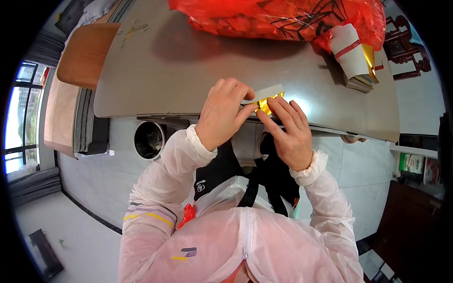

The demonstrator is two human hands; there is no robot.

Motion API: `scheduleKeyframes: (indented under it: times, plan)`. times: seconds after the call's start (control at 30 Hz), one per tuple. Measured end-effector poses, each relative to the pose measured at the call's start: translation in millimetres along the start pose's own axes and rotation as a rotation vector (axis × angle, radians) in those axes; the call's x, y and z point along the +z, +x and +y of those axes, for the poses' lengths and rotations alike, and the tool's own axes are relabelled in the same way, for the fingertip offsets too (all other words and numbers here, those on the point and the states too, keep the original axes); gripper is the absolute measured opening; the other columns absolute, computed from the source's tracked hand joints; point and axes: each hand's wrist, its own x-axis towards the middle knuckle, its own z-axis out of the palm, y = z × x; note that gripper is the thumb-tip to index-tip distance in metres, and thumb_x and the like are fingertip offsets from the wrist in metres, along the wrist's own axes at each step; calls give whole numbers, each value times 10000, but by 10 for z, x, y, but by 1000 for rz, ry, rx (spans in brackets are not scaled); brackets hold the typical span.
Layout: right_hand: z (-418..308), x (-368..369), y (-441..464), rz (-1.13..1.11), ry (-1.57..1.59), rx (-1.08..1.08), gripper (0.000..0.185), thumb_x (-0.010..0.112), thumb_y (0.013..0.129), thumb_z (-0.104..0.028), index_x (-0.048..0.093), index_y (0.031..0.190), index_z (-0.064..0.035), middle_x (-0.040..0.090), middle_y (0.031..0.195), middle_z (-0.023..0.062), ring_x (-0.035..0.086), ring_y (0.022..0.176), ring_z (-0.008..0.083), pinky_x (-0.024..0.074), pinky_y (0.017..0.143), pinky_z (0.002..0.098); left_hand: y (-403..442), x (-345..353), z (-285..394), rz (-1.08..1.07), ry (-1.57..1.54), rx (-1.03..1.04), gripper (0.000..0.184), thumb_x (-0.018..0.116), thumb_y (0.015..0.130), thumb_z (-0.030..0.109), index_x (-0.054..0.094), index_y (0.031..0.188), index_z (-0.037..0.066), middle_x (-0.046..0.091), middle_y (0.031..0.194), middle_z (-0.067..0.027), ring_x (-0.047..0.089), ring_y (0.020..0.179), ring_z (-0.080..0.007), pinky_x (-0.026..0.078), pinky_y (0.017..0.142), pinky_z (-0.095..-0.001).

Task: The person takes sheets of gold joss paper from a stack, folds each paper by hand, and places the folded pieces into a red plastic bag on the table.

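Note:
A small sheet of gold foil paper (264, 107) with a pale strip along its far side lies at the table's near edge. My left hand (223, 113) is at its left end, thumb and curled index finger pinching the foil's edge. Over the right part of the foil rests my right hand (289, 129), its fingers stretched out and pressing the sheet against the tabletop. The fingertips of both hands are close together, and they hide part of the foil.
A large red plastic bag (283, 19) lies across the table's (188, 70) far side. Right of it stands a stack of gold and white paper (354, 56). Thin bits lie at the far left. A wooden chair (85, 54) adjoins the left edge; a bin (149, 140) stands below.

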Motion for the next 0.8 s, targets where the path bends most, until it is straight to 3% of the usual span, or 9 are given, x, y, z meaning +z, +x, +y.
scheduleKeyframes:
  times: [0.27,0.4,0.6,0.7,0.8]
  plan:
    - [-11,-40,72,45,43,-3,391,608,776,-41,667,1156,-110,597,1246,132,560,1198,307,419,1036,473,-58,40,-32,55,126,-20,199,682,814,100,619,995,45,582,975,-124,533,949,-339,435,831,-415]
    - [-40,-72,164,84,101,-5,376,633,766,-41,667,1136,-100,608,1125,115,587,1078,305,455,949,462,-34,59,30,162,95,-1,249,703,800,113,619,1024,46,589,989,-123,540,949,-337,440,827,-419]
    - [84,-116,316,-5,204,31,291,646,769,-28,659,1058,-65,613,1044,117,597,958,317,484,855,431,131,-95,36,-70,190,-78,253,736,779,181,625,975,67,609,930,-103,565,913,-322,446,800,-408]
    - [231,-74,485,11,272,54,281,635,768,-10,653,1046,-52,615,1040,118,594,967,342,485,852,430,332,-225,51,-334,192,-135,233,744,762,202,624,909,67,615,872,-102,578,891,-316,450,766,-408]
    - [433,-18,613,-36,233,-42,236,651,759,-37,653,993,-73,610,1011,100,584,972,322,479,824,433,358,-185,-18,-281,203,-44,222,743,748,195,624,875,58,619,832,-112,586,862,-321,451,741,-421]
